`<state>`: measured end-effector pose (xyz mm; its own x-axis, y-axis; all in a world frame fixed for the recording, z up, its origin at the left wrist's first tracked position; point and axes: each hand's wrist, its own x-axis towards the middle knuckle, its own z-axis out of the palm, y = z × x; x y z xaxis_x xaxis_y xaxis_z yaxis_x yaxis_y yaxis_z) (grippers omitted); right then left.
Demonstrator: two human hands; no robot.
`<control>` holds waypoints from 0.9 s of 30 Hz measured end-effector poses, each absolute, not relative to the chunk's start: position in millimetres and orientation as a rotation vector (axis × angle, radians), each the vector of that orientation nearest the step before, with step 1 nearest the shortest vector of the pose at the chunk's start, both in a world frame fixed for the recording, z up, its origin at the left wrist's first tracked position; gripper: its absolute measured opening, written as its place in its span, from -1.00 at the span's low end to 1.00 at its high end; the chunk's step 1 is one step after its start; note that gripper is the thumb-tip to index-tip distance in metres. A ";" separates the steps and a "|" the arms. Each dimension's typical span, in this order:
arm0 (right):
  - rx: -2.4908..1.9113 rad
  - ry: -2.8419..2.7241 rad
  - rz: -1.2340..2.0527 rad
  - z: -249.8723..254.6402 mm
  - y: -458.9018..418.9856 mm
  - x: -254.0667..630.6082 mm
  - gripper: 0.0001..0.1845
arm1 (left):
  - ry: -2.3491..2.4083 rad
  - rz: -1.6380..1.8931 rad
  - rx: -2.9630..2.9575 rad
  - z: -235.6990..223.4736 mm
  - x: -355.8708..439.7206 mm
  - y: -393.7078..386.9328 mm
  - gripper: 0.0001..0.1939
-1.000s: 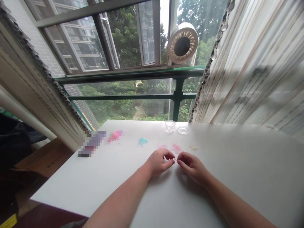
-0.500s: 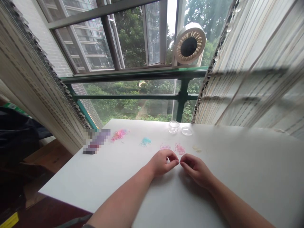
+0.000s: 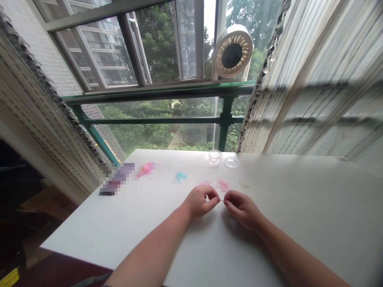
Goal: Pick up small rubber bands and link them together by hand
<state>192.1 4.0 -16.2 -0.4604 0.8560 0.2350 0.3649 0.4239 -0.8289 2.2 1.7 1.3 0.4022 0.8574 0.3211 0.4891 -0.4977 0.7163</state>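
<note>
My left hand (image 3: 200, 201) is closed in a pinch above the white table (image 3: 89, 227). Facing it, my right hand (image 3: 243, 210) pinches in the same way, with a small gap between the fingertips. A thin pale rubber band (image 3: 222, 200) spans that gap, held at both ends; it is too small to show much detail. Just beyond my fingers lie a pile of pink rubber bands (image 3: 222, 184) and a paler pink pile (image 3: 205, 183), the latter partly hidden by my left hand. A few cream-coloured bands (image 3: 244, 183) lie beyond my right hand.
Farther left are a turquoise pile (image 3: 180, 177) and a mixed pink, multicoloured pile (image 3: 146, 170). A blurred-out purple item (image 3: 118, 178) lies near the left edge. At the back stand a clear round container (image 3: 215, 158) and its lid (image 3: 231, 162). A round fan (image 3: 233, 55) is by the window.
My fingertips have drawn slightly apart, and the pale band now shows stretched between them. The whole view has shifted a little, so the table's contents appear farther left.
</note>
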 end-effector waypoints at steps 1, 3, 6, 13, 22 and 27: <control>-1.026 -2.014 0.946 -16.2 3.7 192.2 -0.87 | 1.150 0.934 2.140 1.2 1.8 2.0 -0.89; -1.026 -2.008 0.948 -16.2 3.4 192.4 -0.87 | 1.165 0.939 2.135 1.5 1.1 2.4 -0.89; -1.022 -1.989 0.965 -16.1 3.2 192.2 -0.88 | 1.181 0.943 2.126 2.7 0.8 2.4 -0.88; -1.010 -1.961 0.978 -13.3 2.2 190.9 -0.87 | 1.180 0.937 2.118 5.2 2.9 -0.9 -0.89; -1.015 -1.983 0.973 -12.9 2.6 191.2 -0.86 | 1.163 0.937 2.117 4.5 3.3 -0.7 -0.90; -1.017 -1.951 1.003 -17.2 3.4 191.5 -0.88 | 1.163 0.942 2.110 4.2 3.7 -0.9 -0.90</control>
<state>191.5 3.4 -17.2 -0.4398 0.8683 0.2294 0.3188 0.3898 -0.8640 3.7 -0.9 4.2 0.3811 0.8700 0.3127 0.4865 -0.4763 0.7324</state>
